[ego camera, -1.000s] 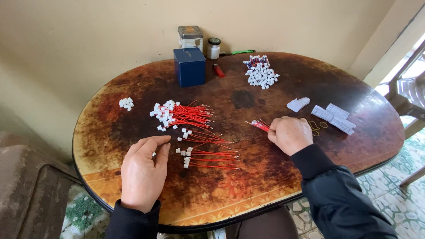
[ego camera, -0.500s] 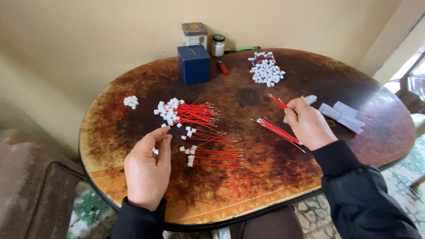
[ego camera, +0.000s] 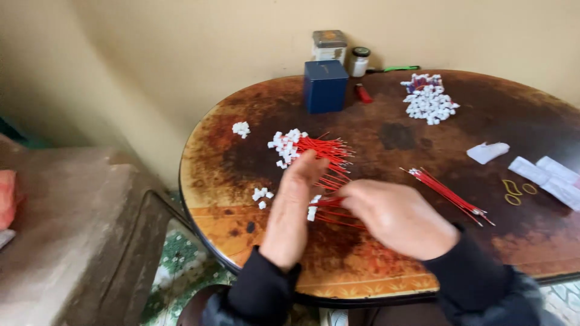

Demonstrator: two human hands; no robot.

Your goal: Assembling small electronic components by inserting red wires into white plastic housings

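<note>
- Left hand: fingers straight and pressed together, edge-on to the camera, tips at the near red wires. Can't tell if it grips any.
- Right hand: fingers curled down onto the same wires, back of hand up. Fingertips hidden under the hand, so pinch or not: can't tell.
- Near wires lie loose on the table between and under both hands, white plugs on their left ends. Hands cover most of them.
- Just behind the left fingertips: bigger wire fan, plugs bunched at its left end.
- Left of the left hand: a few loose plugs; further back, a small plug heap near the table edge.
- Right of the right hand, apart from it: tied wire bundle, lying diagonal.
- Further right: yellow rubber bands, white paper bits, clear bags.
- Back of table: blue box, tin behind it, small jar, red lighter, green pen, large plug pile.
- Picture is motion-blurred; fine detail at the fingers is lost.
</note>
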